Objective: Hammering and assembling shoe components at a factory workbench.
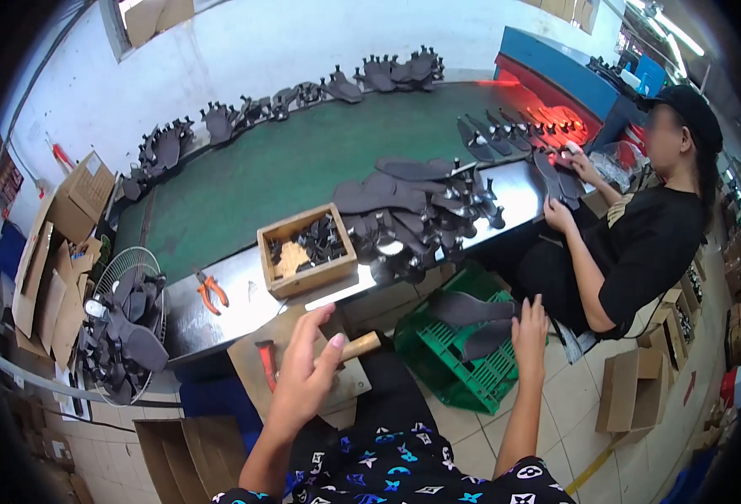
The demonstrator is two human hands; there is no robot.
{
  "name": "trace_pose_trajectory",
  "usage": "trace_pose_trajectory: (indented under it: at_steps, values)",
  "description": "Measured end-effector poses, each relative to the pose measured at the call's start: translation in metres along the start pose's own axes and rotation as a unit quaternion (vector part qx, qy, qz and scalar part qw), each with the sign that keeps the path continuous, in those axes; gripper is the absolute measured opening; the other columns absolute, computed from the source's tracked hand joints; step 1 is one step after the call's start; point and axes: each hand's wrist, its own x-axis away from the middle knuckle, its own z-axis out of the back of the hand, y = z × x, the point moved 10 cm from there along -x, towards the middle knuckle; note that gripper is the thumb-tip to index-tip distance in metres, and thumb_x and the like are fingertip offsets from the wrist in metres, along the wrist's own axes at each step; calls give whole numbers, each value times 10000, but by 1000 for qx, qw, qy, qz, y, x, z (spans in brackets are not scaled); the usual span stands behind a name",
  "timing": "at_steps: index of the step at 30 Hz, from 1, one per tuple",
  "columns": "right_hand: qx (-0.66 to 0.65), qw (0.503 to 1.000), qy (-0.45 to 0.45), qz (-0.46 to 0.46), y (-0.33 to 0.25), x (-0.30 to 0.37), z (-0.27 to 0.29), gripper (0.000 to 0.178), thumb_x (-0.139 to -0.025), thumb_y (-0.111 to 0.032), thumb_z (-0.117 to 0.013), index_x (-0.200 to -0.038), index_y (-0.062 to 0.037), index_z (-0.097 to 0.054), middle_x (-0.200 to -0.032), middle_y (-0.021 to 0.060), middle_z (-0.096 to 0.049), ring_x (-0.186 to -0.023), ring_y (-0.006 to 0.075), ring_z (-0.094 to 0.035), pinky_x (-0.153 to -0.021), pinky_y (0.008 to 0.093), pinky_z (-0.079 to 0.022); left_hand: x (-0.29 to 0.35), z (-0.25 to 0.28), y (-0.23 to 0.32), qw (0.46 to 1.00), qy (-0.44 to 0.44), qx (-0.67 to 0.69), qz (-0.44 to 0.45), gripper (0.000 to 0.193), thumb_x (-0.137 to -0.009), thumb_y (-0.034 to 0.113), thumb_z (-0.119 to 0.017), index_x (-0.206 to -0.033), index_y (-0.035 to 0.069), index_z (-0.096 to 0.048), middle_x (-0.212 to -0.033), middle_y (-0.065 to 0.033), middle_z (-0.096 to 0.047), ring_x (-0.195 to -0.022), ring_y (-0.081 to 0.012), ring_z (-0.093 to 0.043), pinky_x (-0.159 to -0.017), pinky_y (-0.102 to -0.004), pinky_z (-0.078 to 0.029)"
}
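My left hand (pixel 307 370) is raised over a small work board (pixel 249 357), thumb and fingers apart, with nothing visible in it. Behind it lies a hammer with a wooden handle (pixel 362 345), and a red-handled tool (pixel 267 363) rests beside it. My right hand (pixel 530 332) is held with fingers stretched at the right side of a green plastic crate (pixel 480 392). Dark grey shoe soles (pixel 467 310) lie in the crate, their ends close to my right fingers; whether they touch cannot be told.
A wooden box (pixel 310 279) of small black parts stands on the metal edge, near orange pliers (pixel 212 294) and piled soles (pixel 387 195). A wire basket (pixel 127 336) of soles stands left. A co-worker (pixel 639 227) sits right, handling soles by the green conveyor belt (pixel 244 185).
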Motion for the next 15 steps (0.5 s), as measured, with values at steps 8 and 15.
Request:
trace_pose_trajectory:
  at_steps: [8, 15]
  values:
    - [-131, 984, -31, 119, -167, -158, -81, 391, -931, -293, -644, -1199, -16, -574, -1102, 185, -672, -912, 378, -668, -804, 442, -547, 4, 6, 2, 999, -5, -43, -2, 417, -984, 174, -558, -1360, 1, -510, -1377, -153, -519, -1309, -252, -493, -1090, -371, -391]
    - [-274, 946, -170, 39, -239, -205, -97, 291, -752, -211, -703, -864, 56, -677, -778, 259, -680, -816, 425, -682, -749, 453, -545, 25, 60, 20, 976, 147, -159, -30, 427, -926, 119, -631, -1316, -14, -522, -1355, -204, -508, -1296, -363, -482, -1094, -423, -380]
